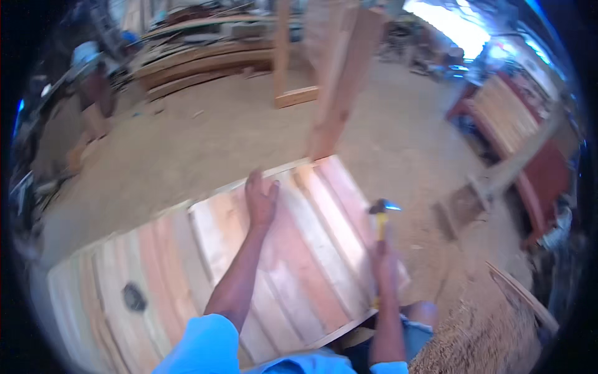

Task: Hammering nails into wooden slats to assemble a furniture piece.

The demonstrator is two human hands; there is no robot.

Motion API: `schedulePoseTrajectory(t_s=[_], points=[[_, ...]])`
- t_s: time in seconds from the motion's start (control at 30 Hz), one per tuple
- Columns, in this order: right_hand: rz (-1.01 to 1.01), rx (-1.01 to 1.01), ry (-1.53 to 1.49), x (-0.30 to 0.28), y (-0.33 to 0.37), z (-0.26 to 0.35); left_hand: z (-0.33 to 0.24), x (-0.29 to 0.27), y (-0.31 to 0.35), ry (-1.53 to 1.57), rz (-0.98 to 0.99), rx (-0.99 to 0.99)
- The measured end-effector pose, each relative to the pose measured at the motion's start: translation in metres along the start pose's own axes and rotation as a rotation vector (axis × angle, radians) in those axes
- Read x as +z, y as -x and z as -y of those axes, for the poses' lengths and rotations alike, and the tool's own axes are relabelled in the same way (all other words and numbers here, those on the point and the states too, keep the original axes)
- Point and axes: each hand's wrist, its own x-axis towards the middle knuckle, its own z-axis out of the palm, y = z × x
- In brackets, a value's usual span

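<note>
Floor: tan, spreads behind everything, clock read from view centre. Panel: big, slatted, pale and pink wood, lies low in front of the person, bulk at 7 o'clock, far corner toward 1. Plank pile at 11 o'clock, lengths stacked roughly level. Red frame at 3 o'clock, paler slats along its upper part. Sawdust heaped at 4 o'clock. Post: upright board at 1 o'clock, foot at the panel's far corner; can't tell if they touch.

Left hand: just off centre at 9 o'clock, on the panel near its far edge, fingers toward 12, thumb spread away from them, nothing visible in the grip. Right hand: at 4 o'clock, by the panel's right edge, fingers wrapped round the hammer, pressed on its yellow handle. Hand is blurred, so exact finger placement is probably not readable. Hammer head points toward 12 from the hand, shows just past the panel's right edge. Dark patch on the panel at 8 o'clock, well apart from both hands.
</note>
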Motion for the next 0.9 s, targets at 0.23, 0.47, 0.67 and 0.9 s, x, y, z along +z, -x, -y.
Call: schedulePoseTrajectory(t_s=[0.23, 0.47, 0.67, 0.9], points=[[-0.173, -0.136, -0.188, -0.046, 0.021, -0.065, 0.064, -0.318, 0.09, -0.574, -0.393, 0.144], [-0.079, -0.09, -0.189, -0.018, 0.03, -0.056, 0.114, -0.523, 0.17, -0.227, -0.252, -0.431], [-0.152, -0.08, -0.182, -0.016, 0.026, -0.069, 0.121, -0.51, 0.171, -0.3, -0.041, -0.371], [-0.286, -0.282, -0.153, -0.01, 0.031, -0.088, 0.13, -0.506, 0.167, -0.062, -0.232, -0.532]])
